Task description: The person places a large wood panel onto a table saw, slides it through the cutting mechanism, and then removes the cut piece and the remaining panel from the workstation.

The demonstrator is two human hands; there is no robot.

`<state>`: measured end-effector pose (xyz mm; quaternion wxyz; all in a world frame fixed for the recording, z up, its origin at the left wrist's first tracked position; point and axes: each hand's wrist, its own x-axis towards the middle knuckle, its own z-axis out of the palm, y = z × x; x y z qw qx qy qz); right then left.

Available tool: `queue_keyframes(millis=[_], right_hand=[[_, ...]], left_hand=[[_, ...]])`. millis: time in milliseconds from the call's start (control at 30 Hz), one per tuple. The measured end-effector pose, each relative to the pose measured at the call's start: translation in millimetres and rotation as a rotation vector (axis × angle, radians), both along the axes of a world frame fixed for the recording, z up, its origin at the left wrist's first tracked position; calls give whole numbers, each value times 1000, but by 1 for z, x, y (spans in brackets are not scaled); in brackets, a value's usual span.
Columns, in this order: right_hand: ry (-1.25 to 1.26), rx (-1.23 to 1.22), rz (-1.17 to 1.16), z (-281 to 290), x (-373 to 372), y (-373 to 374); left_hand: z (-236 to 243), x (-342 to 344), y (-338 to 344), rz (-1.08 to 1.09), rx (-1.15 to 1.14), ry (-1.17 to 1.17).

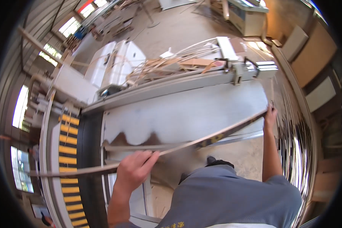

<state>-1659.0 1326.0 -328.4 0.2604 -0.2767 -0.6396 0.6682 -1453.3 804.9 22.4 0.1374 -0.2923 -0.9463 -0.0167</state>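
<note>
Workshop with a concrete floor (pixel 174 22) well beyond the left hand (pixel 135 169) and right hand (pixel 269 116), and a pale table (pixel 186 110) just past them, edged on its far side by a metal rail (pixel 171 85). Long, narrow, wood-like strip (pixel 216 136) held slantwise over the near part of the table, spanning the gap between the hands and running on well past the left one, across a black-and-yellow striped panel (pixel 69 150). Left hand gripping the strip partway along, knuckles up; right hand closed around its right end, farther forward. Contact with the table impossible to tell. Probably light for its length, springy, likely to whip at the free left end, not especially slippery. Best gripped at two well-separated spots, one near mid-length.
</note>
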Motion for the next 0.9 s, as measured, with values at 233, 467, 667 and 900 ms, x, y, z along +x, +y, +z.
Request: queue_keyframes(millis=[233,467,667,900], right_hand=[[-371,-226,-428,-149,326,128],[-192,-745,-798,-126,248,108],[177,-219,83,128,-149,210],[111,1004,-93,164,-319,3]], left_hand=[[0,-172,194,-818,-191,57],[-42,-251,338,-859,26,200],[-104,-194,258,-789,187,-187],[-244,-45,-63,390,393,-157]])
